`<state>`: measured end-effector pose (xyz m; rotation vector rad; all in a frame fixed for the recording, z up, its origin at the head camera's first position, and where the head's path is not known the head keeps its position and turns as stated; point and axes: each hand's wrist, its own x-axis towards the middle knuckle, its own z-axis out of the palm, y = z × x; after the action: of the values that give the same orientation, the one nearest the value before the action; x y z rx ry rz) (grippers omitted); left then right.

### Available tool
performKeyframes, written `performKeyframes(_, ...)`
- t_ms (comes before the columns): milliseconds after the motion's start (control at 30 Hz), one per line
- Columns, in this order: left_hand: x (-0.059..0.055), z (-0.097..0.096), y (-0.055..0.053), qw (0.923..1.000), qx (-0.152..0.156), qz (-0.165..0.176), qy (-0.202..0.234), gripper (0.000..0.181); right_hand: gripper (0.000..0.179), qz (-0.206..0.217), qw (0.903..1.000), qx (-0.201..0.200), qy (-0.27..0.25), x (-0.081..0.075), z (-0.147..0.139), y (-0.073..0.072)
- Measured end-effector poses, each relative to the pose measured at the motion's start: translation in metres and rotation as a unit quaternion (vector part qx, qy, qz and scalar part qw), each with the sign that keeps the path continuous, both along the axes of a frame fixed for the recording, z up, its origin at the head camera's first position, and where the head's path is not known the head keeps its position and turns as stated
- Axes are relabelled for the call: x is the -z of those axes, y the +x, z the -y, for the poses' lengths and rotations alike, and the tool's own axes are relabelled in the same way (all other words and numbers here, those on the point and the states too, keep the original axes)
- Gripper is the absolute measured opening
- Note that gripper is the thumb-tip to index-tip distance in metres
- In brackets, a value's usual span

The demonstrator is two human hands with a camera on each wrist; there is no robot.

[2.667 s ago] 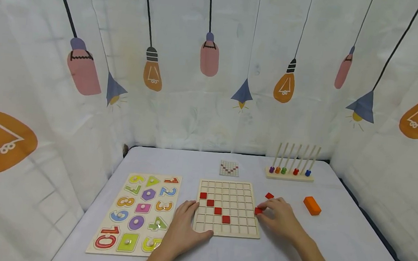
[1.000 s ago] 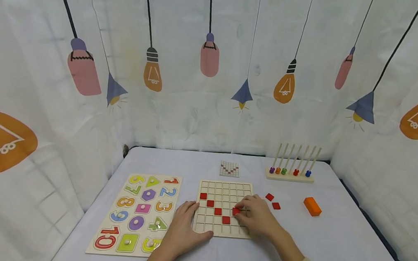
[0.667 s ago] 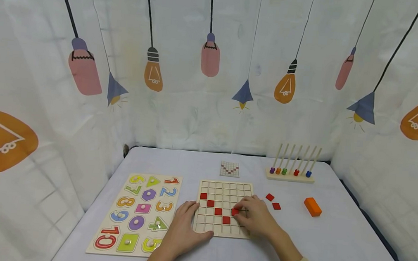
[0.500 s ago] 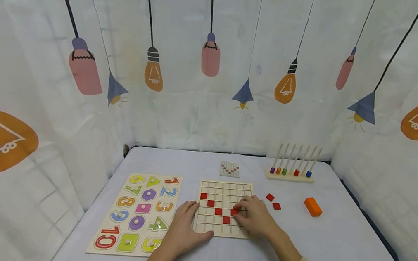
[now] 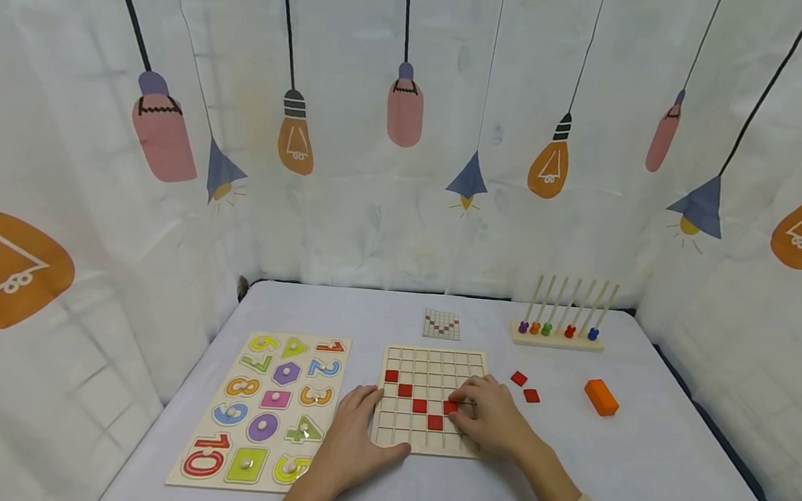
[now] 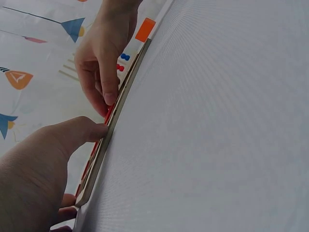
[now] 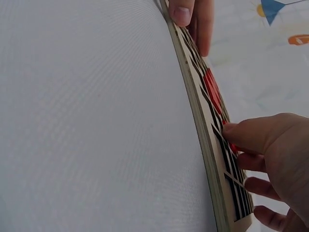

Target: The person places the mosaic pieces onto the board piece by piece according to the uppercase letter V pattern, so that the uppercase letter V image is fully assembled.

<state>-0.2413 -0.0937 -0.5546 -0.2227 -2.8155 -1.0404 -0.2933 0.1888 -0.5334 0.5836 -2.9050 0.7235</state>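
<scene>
A wooden grid board (image 5: 466,364) lies on the table with a slanting line of several red square tiles (image 5: 419,405) on it. My left hand (image 5: 358,446) rests at the board's near left corner, its thumb on the near edge and its fingers along the left side, spread apart. Over the right part of the board, my right hand (image 5: 494,418) pinches another red tile (image 5: 450,408) between thumb and index finger, down at the grid. In the right wrist view the thumb partly covers that tile. Two loose red tiles (image 5: 531,396) lie right of the board.
Left of the grid board is a number and shape puzzle board (image 5: 227,390). A small pattern card (image 5: 441,325) lies behind the grid. At the back right stands a peg rack (image 5: 558,341) with coloured beads; an orange block (image 5: 601,397) lies in front of it.
My right hand has carried the red tile leftward from beside the board onto the grid, then shifted slightly left and stayed there. A second loose tile became visible. My left hand has stayed put.
</scene>
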Motion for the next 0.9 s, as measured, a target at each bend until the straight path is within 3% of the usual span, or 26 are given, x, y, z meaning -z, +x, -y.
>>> performKeyframes(467, 0.001, 0.001, 0.0, 1.0, 0.0, 0.002, 0.008, 0.11, 0.022, 0.0, 0.9997, 0.022, -0.003, -0.008, -0.005, 0.003)
performKeyframes(900, 0.0, 0.001, 0.0, 0.9999, 0.006, -0.002, 0.009, 0.11, 0.028, -0.011, 0.9986, 0.044, -0.027, -0.015, -0.04, -0.003)
